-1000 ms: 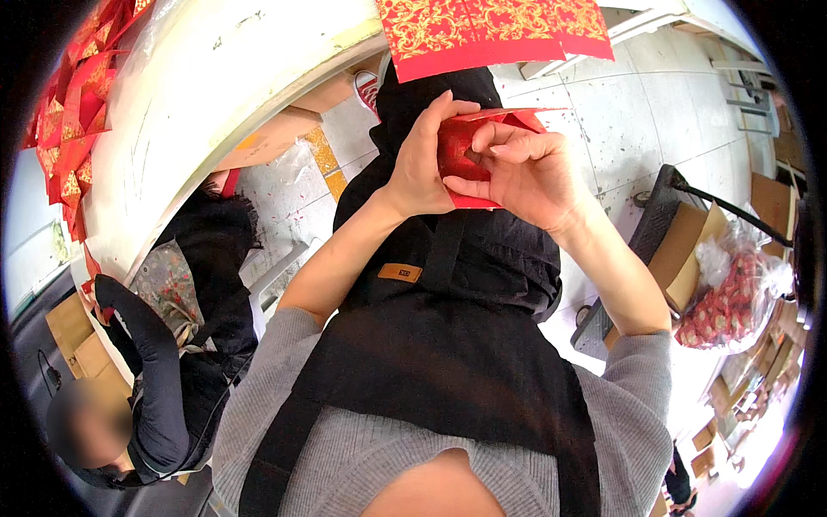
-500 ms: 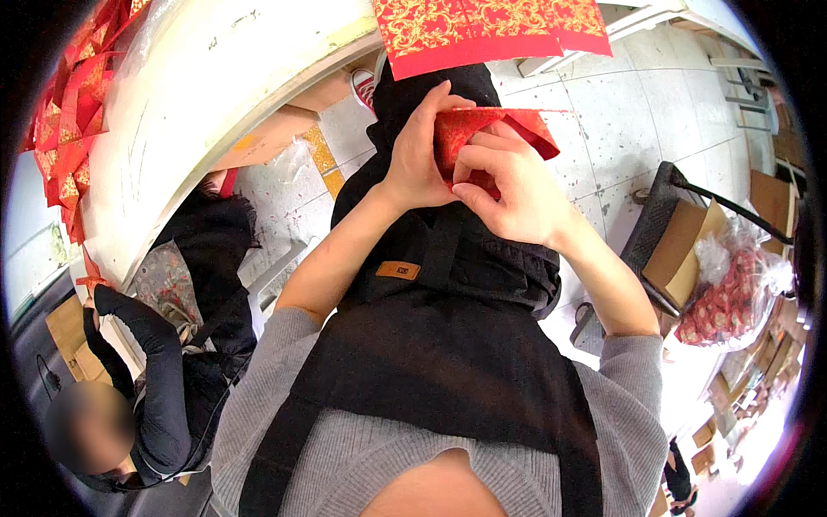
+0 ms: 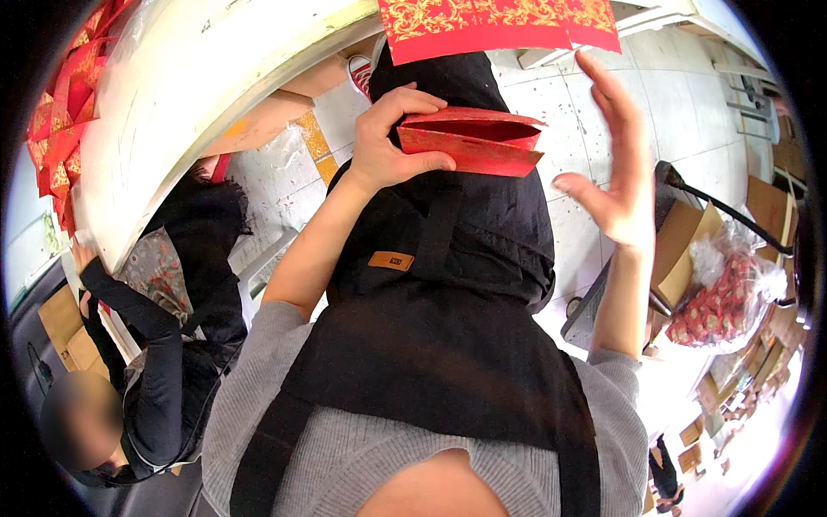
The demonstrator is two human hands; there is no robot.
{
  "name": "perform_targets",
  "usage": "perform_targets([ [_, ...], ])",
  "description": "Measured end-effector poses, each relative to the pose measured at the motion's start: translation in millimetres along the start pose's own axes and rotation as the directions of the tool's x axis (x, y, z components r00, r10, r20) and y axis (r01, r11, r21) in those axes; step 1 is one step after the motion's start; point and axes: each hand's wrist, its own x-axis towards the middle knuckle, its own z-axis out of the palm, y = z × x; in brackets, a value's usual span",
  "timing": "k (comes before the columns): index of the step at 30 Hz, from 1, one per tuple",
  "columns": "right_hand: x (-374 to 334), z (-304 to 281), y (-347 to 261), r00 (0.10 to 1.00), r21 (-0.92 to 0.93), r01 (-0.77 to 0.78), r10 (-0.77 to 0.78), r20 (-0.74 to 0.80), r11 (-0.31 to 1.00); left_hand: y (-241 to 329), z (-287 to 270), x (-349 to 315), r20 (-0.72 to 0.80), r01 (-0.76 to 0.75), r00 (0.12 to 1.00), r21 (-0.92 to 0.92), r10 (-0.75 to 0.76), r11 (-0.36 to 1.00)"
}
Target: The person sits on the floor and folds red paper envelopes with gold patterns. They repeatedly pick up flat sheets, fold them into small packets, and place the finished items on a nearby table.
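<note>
Left hand: the person's left hand (image 3: pixel 383 142) grips the left end of the red paper sleeve, thumb on the near side, fingers on the far side.
Right hand: the right hand (image 3: pixel 622 172) is off the sleeve, empty, slightly blurred, fingers and thumb spread apart.
Red paper sleeve: the sleeve (image 3: pixel 474 158) is between the hands over the black apron (image 3: pixel 431 370), its mouth gaping to the right.
Patterned sheets: red-and-gold sheets (image 3: pixel 508 30) show beyond, near the right fingertips; contact cannot be told.
Left side: folded red pieces (image 3: pixel 60 164) lie along the white table (image 3: pixel 198 95); a co-worker (image 3: pixel 155 336) sits beside it.
Right side: a cardboard box (image 3: pixel 680 246) and a clear bag of red items (image 3: pixel 719 302).
</note>
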Motion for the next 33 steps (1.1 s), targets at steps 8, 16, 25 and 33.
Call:
perform_targets([
  [8,-31.2,51.7,93.4,0.985,-0.144,0.153,-0.139,0.102,0.978,-1.1,24.7,-7.8,-0.105,-0.138,0.984,0.072,0.146,0.988],
  [16,-33.1,61.3,114.7,0.990,0.115,0.047,-0.031,-0.139,0.992,-5.5,24.1,-4.1,-0.126,-0.104,0.985,0.109,0.118,0.989],
  [25,-21.1,64.3,76.6,0.992,0.011,0.062,-0.060,-0.109,0.998,13.1,26.2,-5.3,-0.202,0.052,0.976,-0.127,-0.077,0.991],
  [33,-12.4,61.5,35.4,0.995,0.276,0.009,0.020,-0.102,0.961,73.8,-1.0,8.0,0.034,0.294,0.947,-0.489,-0.318,0.821],
])
